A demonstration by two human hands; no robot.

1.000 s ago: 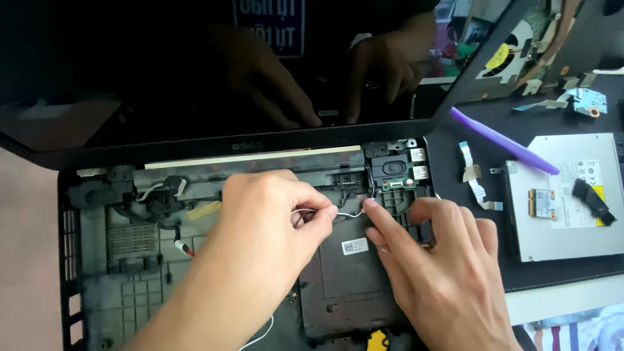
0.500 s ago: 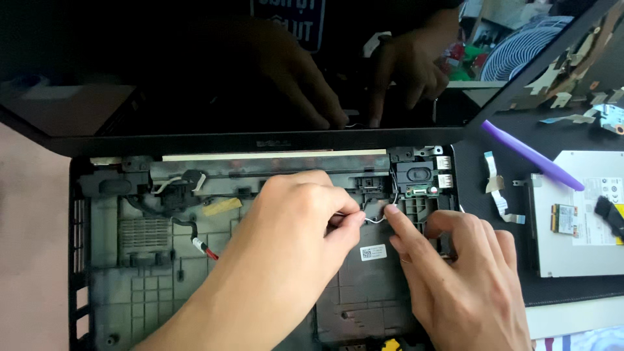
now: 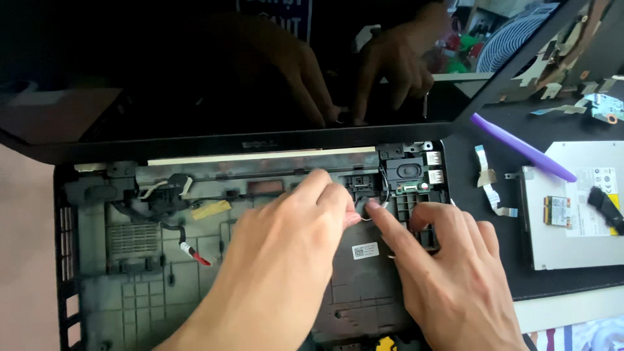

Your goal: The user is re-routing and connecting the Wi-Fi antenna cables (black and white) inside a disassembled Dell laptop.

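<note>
Glossy black screen (image 3: 162, 97), matt grey plastic laptop base (image 3: 130, 286), smooth purple plastic pry tool (image 3: 520, 146).

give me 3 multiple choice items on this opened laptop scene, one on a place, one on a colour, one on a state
1. Where does the purple pry tool lie?
A. on the black mat right of the laptop
B. inside the laptop base
C. in the left hand

2. What colour is the tip of the loose cable in the left part of the laptop base?
A. green
B. red
C. white

3. What are the left hand and right hand doing?
A. resting flat on the mat
B. holding the screen
C. pinching a thin wire near the speaker

Answers:
1 A, it lies across the mat and the silver drive's corner.
2 B, the end shows red.
3 C, fingertips of both meet at the wire.
</note>
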